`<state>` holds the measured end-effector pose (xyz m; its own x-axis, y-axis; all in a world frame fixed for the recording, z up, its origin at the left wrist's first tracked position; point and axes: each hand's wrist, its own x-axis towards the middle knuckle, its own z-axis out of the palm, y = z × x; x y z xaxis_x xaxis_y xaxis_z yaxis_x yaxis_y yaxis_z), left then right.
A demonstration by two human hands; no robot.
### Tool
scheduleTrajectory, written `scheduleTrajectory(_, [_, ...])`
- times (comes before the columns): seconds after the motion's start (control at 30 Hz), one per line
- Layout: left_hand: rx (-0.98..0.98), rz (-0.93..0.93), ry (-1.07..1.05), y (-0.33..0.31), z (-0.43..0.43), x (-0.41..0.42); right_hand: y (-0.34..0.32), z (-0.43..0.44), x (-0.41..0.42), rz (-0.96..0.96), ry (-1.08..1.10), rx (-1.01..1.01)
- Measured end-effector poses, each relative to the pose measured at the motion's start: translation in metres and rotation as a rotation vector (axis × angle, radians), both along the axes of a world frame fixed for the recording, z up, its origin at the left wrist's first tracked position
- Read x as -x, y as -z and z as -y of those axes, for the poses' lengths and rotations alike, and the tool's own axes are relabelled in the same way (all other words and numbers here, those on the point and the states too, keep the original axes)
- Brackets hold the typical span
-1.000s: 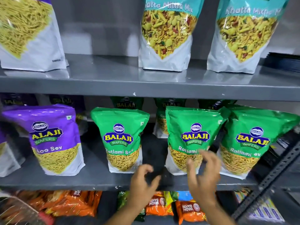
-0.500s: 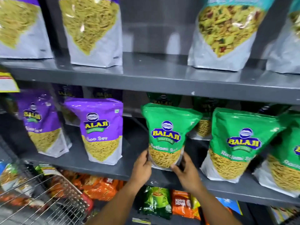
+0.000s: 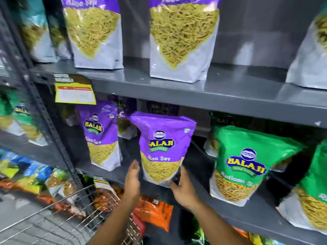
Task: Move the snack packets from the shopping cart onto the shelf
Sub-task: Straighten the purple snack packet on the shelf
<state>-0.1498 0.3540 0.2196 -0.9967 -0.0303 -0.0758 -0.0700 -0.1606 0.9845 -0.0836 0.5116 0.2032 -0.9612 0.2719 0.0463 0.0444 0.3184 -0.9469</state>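
While half a second ago both hands cupped a green Ratlami Sev packet, now flanking a purple Aloo Sev packet point(image 3: 163, 149) standing upright on the middle shelf point(image 3: 203, 101). Left hand point(image 3: 132, 179) open and flat, just left of the packet's lower edge, possibly brushing it; contact unclear through blur. Right hand point(image 3: 182, 187) curled at the packet's lower right corner, fingers touching the pouch, more a steadying hold than a full grip. Left of that packet, a second purple packet point(image 3: 100, 137) on the same shelf, with a yellow price tag point(image 3: 75, 93) hanging above it. Right of that packet, the green packet point(image 3: 245, 165) standing alone, no hand on it. Below and left of that packet, the wire cart point(image 3: 58, 220), with blurred packets inside. Above that packet, large pouches point(image 3: 182, 38) on the top shelf.

Judging by the shift leftward, green packet likely finished and purple one now being straightened or set in place. Task seemingly partway through, with more packets probably waiting in the cart. Risk: pouch tipping forward off the shelf edge once released.
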Motion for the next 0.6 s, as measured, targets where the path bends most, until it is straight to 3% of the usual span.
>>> scheduleTrajectory(0.2, [0.080,-0.101,0.271,0.039,0.014,0.026,-0.009,0.024,0.006,-0.085,0.114,0.023])
scheduleTrajectory(0.3, [0.225,-0.165,0.347,0.031,0.026,0.014,-0.056,0.029,0.011,-0.404,0.239,0.211])
scheduleTrajectory(0.37, [0.437,-0.240,0.432,0.027,0.031,0.015,-0.107,0.029,0.016,-0.597,0.346,0.167])
scheduleTrajectory(0.4, [0.498,-0.284,0.457,0.028,0.031,0.020,-0.131,0.027,0.018,-0.657,0.422,0.046])
scheduleTrajectory(0.47, [0.531,-0.325,0.456,0.025,0.029,0.025,-0.179,0.024,0.022,-0.696,0.530,-0.385])
scheduleTrajectory(0.53, [0.560,-0.299,0.429,0.022,0.027,0.029,-0.217,0.031,0.029,-0.468,0.416,-0.825])
scheduleTrajectory(0.6, [0.598,-0.301,0.400,0.018,0.027,0.027,-0.240,0.042,0.045,-0.129,0.194,-1.107])
